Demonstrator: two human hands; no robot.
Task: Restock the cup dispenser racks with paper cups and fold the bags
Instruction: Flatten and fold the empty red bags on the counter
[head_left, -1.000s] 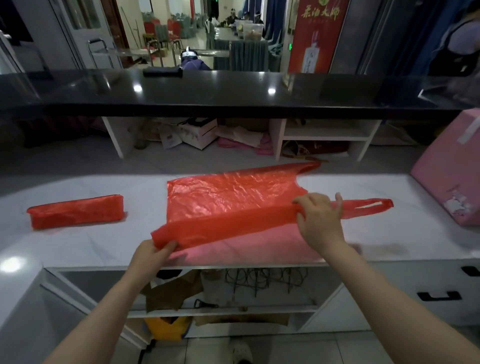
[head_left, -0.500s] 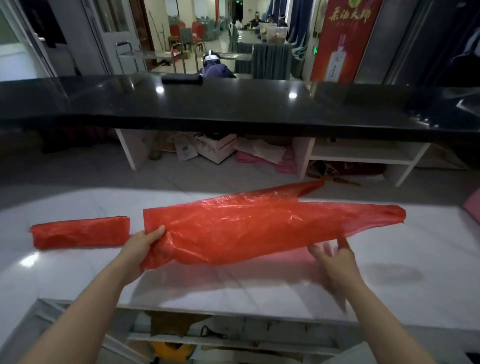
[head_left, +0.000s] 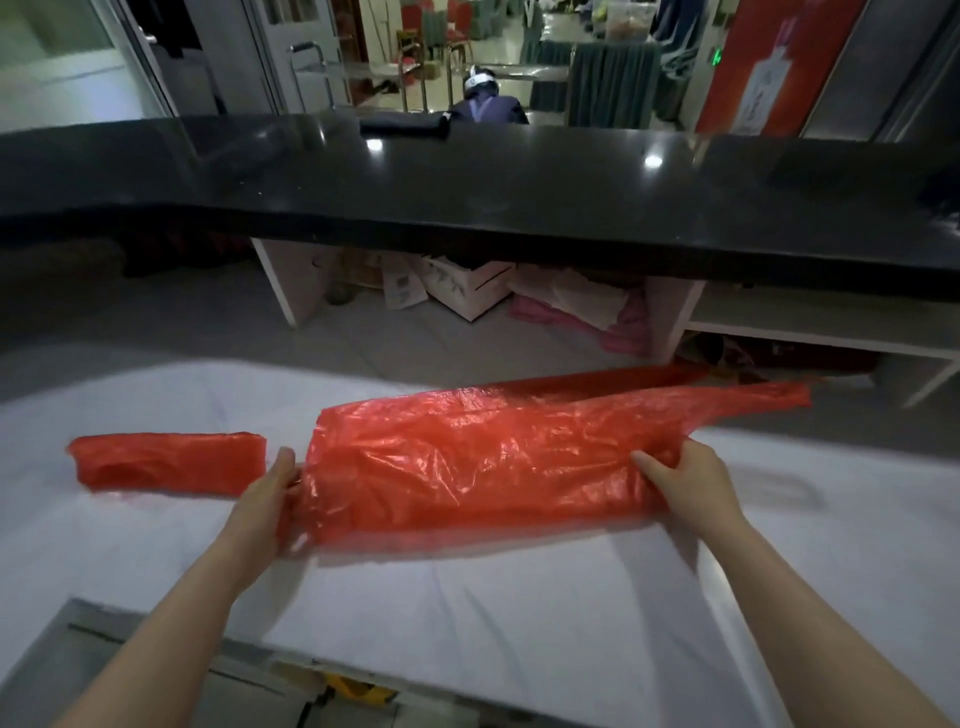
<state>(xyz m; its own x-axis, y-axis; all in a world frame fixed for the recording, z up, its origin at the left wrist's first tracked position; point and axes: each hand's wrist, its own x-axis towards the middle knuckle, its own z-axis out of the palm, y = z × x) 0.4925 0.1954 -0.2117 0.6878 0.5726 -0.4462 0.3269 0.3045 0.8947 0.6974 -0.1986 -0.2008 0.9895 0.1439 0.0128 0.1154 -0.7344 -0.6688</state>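
Observation:
A large red plastic bag (head_left: 488, 462) is folded lengthwise into a long band and held just above the white counter (head_left: 519, 613). My left hand (head_left: 265, 506) grips its left end, thumb on top. My right hand (head_left: 685, 483) grips the bag near its right side, and the two handles trail off to the right past it. A second red bag (head_left: 166, 463), folded into a flat strip, lies on the counter to the left, close to my left hand.
A black raised bar top (head_left: 467, 208) runs across behind the white counter. Under it are shelves with boxes (head_left: 467, 291) and pink cloth. A person in dark clothes (head_left: 483, 104) is beyond the bar. The counter's front edge and an open shelf sit below my arms.
The bag's near half has been lifted and folded over, going from a wide sheet to a narrower doubled band. Both hands have moved away from the front edge with it. The folded strip stays put.

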